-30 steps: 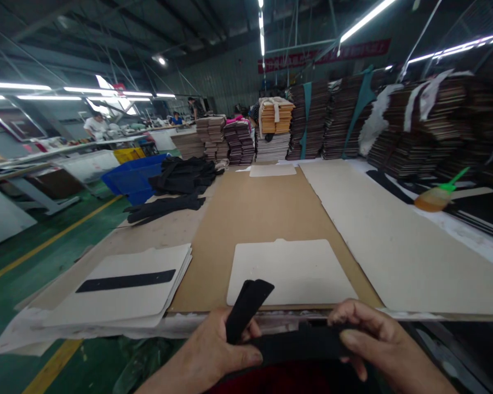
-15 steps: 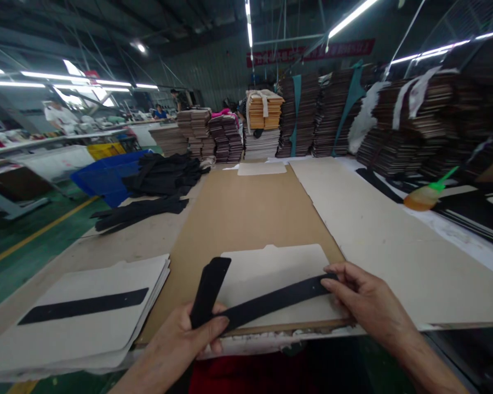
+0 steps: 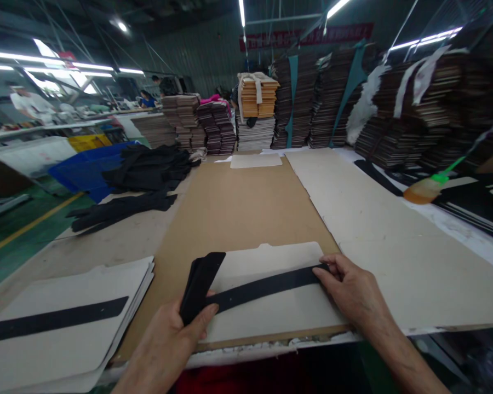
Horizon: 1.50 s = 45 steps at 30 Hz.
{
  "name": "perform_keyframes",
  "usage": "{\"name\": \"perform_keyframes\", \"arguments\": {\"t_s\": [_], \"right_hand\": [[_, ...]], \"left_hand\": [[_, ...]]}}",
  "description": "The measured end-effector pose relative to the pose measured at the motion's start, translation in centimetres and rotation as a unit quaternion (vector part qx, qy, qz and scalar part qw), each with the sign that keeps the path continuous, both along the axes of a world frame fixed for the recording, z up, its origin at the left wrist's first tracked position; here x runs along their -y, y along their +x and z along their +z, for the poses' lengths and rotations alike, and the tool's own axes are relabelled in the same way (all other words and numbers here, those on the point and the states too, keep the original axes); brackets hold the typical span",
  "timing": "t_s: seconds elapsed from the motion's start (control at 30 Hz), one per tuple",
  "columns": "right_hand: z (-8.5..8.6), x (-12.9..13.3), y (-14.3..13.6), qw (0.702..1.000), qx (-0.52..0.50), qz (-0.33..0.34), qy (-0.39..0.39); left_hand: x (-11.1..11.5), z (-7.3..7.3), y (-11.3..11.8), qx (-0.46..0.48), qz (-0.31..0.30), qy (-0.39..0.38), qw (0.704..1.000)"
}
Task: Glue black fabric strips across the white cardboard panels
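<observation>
A flat off-white panel [image 3: 277, 316] lies on a brown rectangular board [image 3: 238, 208], stacked cream panels [image 3: 63, 353] left, a long beige sheet [image 3: 380, 241] right.

The black strip [image 3: 267, 287], held short of the pale tabbed board [image 3: 271, 317] a second ago, now stretches across it. The right hand [image 3: 351, 290] has advanced to the board's far right corner, the left hand [image 3: 168, 334] to its near left corner.

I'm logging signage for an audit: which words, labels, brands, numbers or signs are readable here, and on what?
None can be read.
Red banner on the back wall: a row of characters, too small and blurred.
Held black strip and bottle: no lettering visible.
</observation>
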State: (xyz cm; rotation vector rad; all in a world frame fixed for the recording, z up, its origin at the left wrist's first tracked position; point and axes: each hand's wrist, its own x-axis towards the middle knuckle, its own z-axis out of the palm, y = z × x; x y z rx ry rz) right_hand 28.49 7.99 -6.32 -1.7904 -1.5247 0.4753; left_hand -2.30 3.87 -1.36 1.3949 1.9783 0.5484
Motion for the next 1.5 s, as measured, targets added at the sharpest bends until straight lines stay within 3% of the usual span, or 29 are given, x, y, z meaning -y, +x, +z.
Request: {"name": "perform_keyframes", "arguments": {"t_s": [0.17, 0.97, 1.17, 1.33, 1.4, 1.5], "right_hand": [[-0.1, -0.2, 0.1, 1.0, -0.001, 0.001, -0.006], [-0.5, -0.1, -0.6, 0.995, 0.104, 0.007, 0.001], [-2.5, 0.2, 0.5, 0.972, 0.199, 0.04, 0.116], [-5.3, -0.5, 2.6, 0.961, 0.217, 0.107, 0.136], [-6.2, -0.8, 3.0, 0.96, 0.213, 0.105, 0.145], [-7.0, -1.1, 3.3, 0.972, 0.169, 0.069, 0.144]], "left_hand": [[-0.3, 0.5, 0.3, -0.056, -0.017, 0.023, 0.998], [-1.6, -0.4, 0.3, -0.036, -0.038, 0.05, 0.997], [0.4, 0.6, 0.5, 0.007, -0.083, 0.067, 0.994], [1.7, 1.4, 0.0, 0.064, -0.177, 0.051, 0.981], [1.5, 1.3, -0.2, 0.05, -0.165, 0.027, 0.985], [0.8, 0.8, -0.3, -0.005, -0.085, 0.02, 0.996]]}}
